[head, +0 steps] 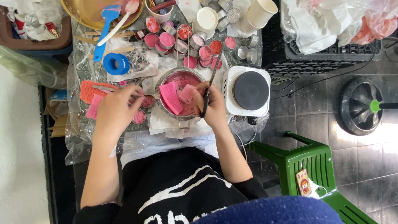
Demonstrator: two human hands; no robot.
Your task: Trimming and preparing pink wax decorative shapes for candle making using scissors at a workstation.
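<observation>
**Both hands over the metal pot of pink wax**

Head view. Your right hand point(214, 108) sits at the right rim of the metal pot point(180, 94), fingers point(204, 88) closed around a pink chunk point(186, 93) held over the pot, with a dark, thin tool point(209, 85) also gripped in the same hand and slanting up toward the tins. A flat pink slab point(171, 98) leans inside the pot, resting on the pink mass there. Your left hand point(117, 108) hovers just left of the pot, fingers point(133, 92) curled near a small round tin point(148, 101) of pink; whether they grip anything cannot be told. Another small tin point(139, 117) lies just below that hand.

The pot stands on white paper on the desk point(78, 137), which is covered in clear plastic. A white hot plate point(248, 90) with a dark disc sits just right of the pot. Behind the pot, a cluster of small tins point(182, 39) holds pink fill. A blue tape roll point(116, 63), a blue spatula point(103, 33) and an orange textured sheet point(92, 90) lie to the left. A green plastic chair point(309, 166) stands on the tiled floor at right.
</observation>
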